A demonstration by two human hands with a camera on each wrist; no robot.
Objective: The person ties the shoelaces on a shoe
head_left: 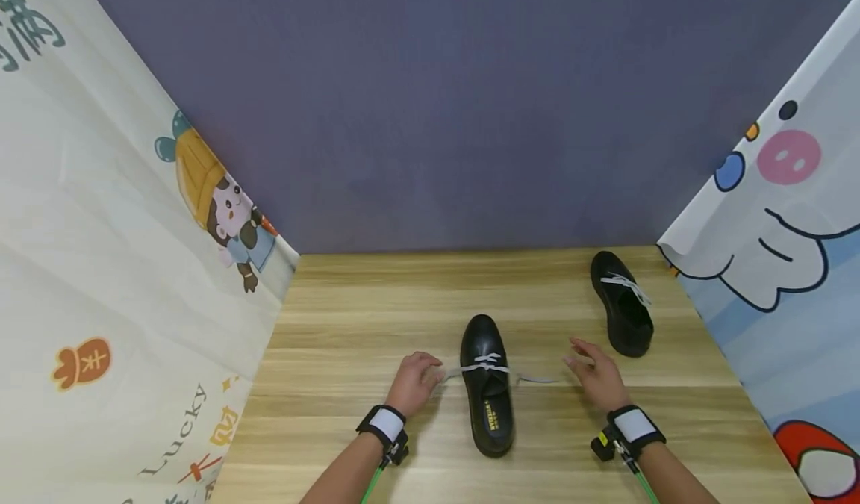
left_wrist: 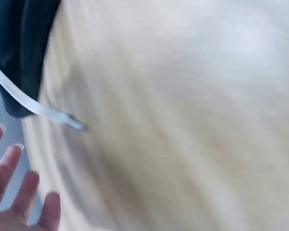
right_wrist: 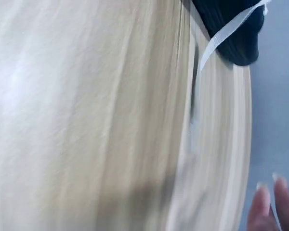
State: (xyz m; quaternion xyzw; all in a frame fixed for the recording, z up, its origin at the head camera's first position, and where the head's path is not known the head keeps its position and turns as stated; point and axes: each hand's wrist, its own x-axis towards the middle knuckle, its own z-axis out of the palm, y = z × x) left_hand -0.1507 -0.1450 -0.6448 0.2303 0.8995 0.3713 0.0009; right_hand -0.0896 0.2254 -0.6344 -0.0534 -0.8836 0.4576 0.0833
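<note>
A black dress shoe stands in the middle of the wooden surface, toe pointing away. Its light grey lace is crossed over the front, with one loose end out to each side. Left of the shoe is my left hand, fingers loosely bent; in the left wrist view those fingers are spread, apart from the lace end. To the right, my right hand has relaxed fingers just beyond the other lace end. Neither hand holds anything.
A second black shoe with a grey lace stands at the back right. A dark grey-blue panel rises behind the wooden surface. Printed cloths hang on the left and right. Each wrist wears a strapped camera.
</note>
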